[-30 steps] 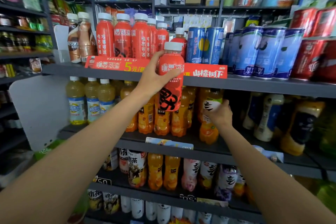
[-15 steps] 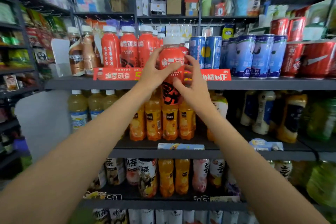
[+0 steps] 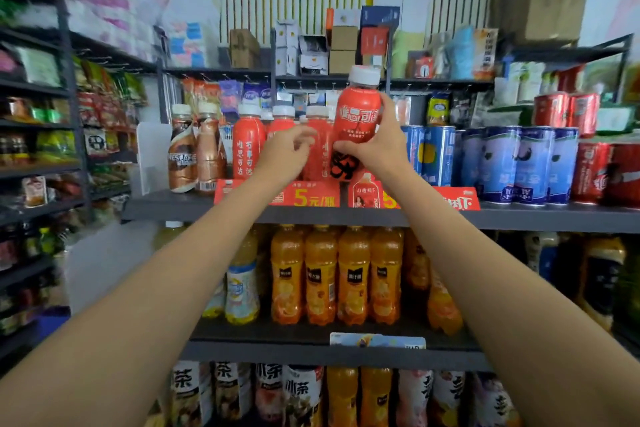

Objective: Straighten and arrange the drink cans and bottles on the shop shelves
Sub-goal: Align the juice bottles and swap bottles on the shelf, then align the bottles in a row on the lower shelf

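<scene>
My right hand grips a red bottle with a white cap and holds it upright, raised above the top drink shelf. My left hand hovers just left of that bottle with loosely curled fingers that hold nothing, in front of a row of matching red bottles on the shelf. A red price strip runs along the shelf edge below both hands.
Brown coffee bottles stand left of the red row. Blue cans and red cans fill the shelf to the right. Orange juice bottles line the shelf below. Boxes sit on the shelf above.
The red bottle passed from my left hand to my right hand and rose higher. My left hand let go and moved left. The camera tilted upward.
</scene>
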